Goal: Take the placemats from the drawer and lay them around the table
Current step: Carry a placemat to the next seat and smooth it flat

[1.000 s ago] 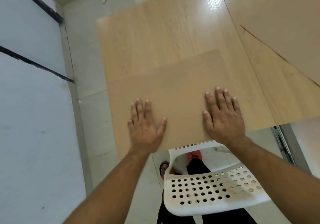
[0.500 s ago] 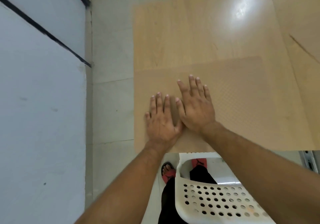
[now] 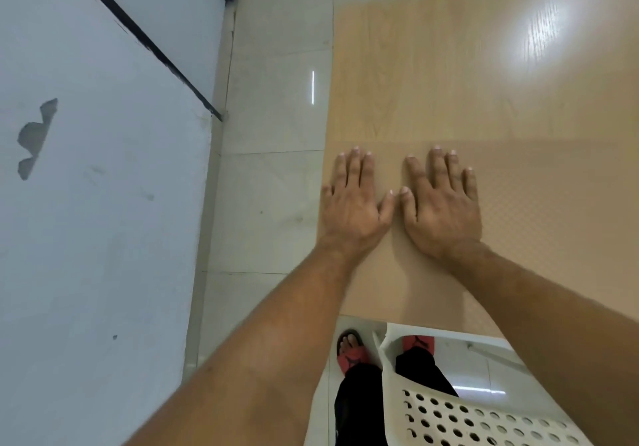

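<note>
A tan placemat (image 3: 539, 224) lies flat on the wooden table (image 3: 449, 65), squared up to the near-left corner so that its left and front edges run along the table's own edges. Both hands rest on it palm down, fingers spread wide and holding nothing: the left hand (image 3: 352, 203) sits at the mat's left margin, its little finger at the table edge, and the right hand (image 3: 442, 203) lies just beside it, the two thumb tips nearly touching. This flat, open press looks meant to smooth the mat and pin it in line with the corner, not to lift it. The mat's textured surface stretches away to the right, out past the hands. Below the table edge a white perforated chair (image 3: 484, 418) stands pushed close, which suggests this mat marks that seat's place. The grey tiled floor (image 3: 276, 203) and a pale wall panel (image 3: 103, 203) fill the left side. No drawer and no other placemat is in view here, so I cannot tell how many remain to be laid
</note>
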{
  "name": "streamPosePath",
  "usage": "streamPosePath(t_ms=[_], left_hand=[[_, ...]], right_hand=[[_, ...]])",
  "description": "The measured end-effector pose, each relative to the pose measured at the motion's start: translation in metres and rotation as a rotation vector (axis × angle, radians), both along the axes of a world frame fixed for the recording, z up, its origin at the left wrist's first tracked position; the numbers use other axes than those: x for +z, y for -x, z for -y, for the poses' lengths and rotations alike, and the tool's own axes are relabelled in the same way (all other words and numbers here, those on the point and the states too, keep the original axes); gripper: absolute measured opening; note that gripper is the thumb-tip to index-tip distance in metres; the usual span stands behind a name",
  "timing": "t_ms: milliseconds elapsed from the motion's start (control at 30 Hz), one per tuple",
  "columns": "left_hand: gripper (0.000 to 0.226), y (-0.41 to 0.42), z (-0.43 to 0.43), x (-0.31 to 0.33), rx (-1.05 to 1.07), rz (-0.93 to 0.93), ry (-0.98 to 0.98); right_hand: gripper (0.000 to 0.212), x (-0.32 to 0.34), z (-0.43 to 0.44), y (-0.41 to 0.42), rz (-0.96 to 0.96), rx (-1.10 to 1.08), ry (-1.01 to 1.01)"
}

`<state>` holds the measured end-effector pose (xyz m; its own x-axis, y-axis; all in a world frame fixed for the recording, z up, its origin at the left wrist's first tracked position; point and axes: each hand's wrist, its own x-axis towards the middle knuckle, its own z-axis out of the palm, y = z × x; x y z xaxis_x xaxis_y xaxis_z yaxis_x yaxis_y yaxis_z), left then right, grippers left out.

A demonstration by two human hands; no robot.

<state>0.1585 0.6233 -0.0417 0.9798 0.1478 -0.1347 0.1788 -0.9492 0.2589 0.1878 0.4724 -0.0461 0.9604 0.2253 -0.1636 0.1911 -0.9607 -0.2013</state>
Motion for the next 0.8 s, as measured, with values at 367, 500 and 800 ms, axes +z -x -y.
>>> streamPosePath(t_ms=[367, 500, 800], left_hand=[[0.079, 0.113, 0.024, -0.007, 0.036, -0.033, -0.032], [0.072, 0.076, 0.027, 0.002, 0.05, -0.023, 0.015], [0.068, 0.002, 0.04, -0.001, 0.053, -0.044, 0.028]], right_hand=[[0.061, 0.001, 0.001, 0.001, 0.031, -0.011, -0.032], [0.06, 0.001, 0.0, -0.001, 0.024, -0.012, -0.039], [0.06, 0.001, 0.011, -0.005, -0.022, -0.013, -0.043]])
